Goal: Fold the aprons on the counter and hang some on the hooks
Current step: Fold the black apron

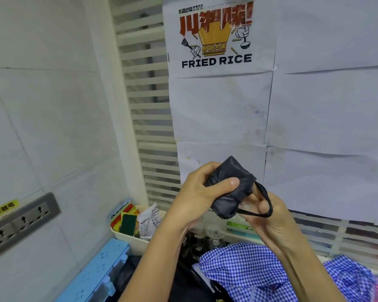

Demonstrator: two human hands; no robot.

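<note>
The black apron [231, 186], rolled into a tight bundle, is clamped in the left hand [196, 192], thumb across it. The right hand [271, 221], just beside, pinches its strap [265, 200]. Wind the strap snugly round the bundle; hold the left grip firm. Below the hands: a blue checked apron [249, 264]. Above: a poster [216, 59] reading "FRIED RICE".

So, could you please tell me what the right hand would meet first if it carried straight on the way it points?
Most likely the folded black apron that the left hand grips; the right hand, holding the strap, points up-left at it, nearly touching.
</note>
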